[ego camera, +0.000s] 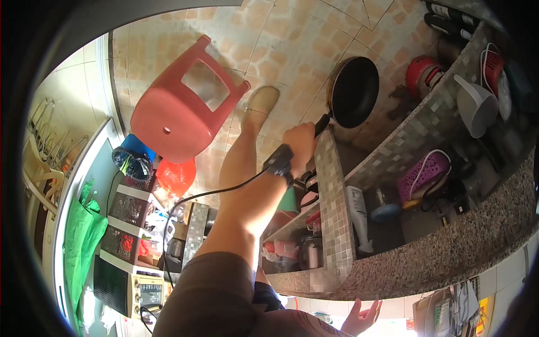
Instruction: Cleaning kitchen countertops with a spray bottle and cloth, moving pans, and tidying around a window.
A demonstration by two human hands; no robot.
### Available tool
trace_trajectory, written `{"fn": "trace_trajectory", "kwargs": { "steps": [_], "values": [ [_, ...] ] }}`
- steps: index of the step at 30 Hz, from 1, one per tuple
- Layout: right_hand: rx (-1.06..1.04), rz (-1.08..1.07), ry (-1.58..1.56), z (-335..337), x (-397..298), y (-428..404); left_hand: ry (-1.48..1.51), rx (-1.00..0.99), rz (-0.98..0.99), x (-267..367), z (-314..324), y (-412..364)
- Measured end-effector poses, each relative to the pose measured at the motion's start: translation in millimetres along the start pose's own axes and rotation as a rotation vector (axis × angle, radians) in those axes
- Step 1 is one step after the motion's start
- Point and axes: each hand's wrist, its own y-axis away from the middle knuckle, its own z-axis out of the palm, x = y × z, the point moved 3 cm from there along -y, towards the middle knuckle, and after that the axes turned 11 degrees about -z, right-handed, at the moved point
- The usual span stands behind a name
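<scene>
A black frying pan [356, 92] tilts over the floor, its dark inner face turned partly toward me. My left hand [299, 145] grips its black handle [322, 125], beside the front end of a tiled partition [334, 198]. A dark device with a cable [223, 190] is strapped to that wrist. At the bottom of the view, my right hand [362, 318] is by the granite counter edge [404, 269], fingers apart and nothing visible in them. Part of it is hidden.
A red plastic stool [177, 113] stands near my shoe [265, 101]. Open compartments hold a white bottle [358, 215], a purple perforated basket [423, 175], a grey scoop-like container [478, 107] and a metal pot [311, 252]. A red object [423, 76] is farther off. Green fabric [82, 248] hangs left.
</scene>
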Motion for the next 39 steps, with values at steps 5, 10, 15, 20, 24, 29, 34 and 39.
{"fn": "trace_trajectory", "kwargs": {
  "steps": [5, 10, 15, 20, 24, 29, 34, 39],
  "values": [
    [0.018, -0.058, -0.026, 5.5, 9.9, 1.7, 0.08, -0.016, -0.076, -18.7, -59.4, 75.2],
    [0.164, -0.291, 0.083, 6.0, 8.9, 1.5, 0.093, 0.049, 0.049, -28.5, -109.9, 116.8],
    [-0.017, 0.1, -0.068, 1.9, -3.0, 3.8, 0.163, -0.009, 0.056, -16.6, -119.3, 129.1],
    [-0.069, 0.123, -0.031, -2.9, -9.7, 0.3, 0.275, -0.049, 0.126, -1.3, -85.5, 131.6],
    [-0.05, 0.052, 0.029, 1.8, 1.5, 4.7, 0.231, -0.113, 0.183, 22.1, -49.1, 124.9],
    [-0.086, 0.14, -0.043, -2.4, -1.4, 2.8, 0.26, -0.242, 0.164, 66.7, -17.3, 114.0],
    [-0.065, 0.121, -0.017, -0.4, -12.3, 0.6, 0.286, -0.321, 0.161, 85.1, 38.5, 117.8],
    [-0.015, 0.078, 0.015, 1.3, -2.5, 2.4, 0.268, -0.332, 0.185, 82.6, 70.6, 120.2]
  ]
}}
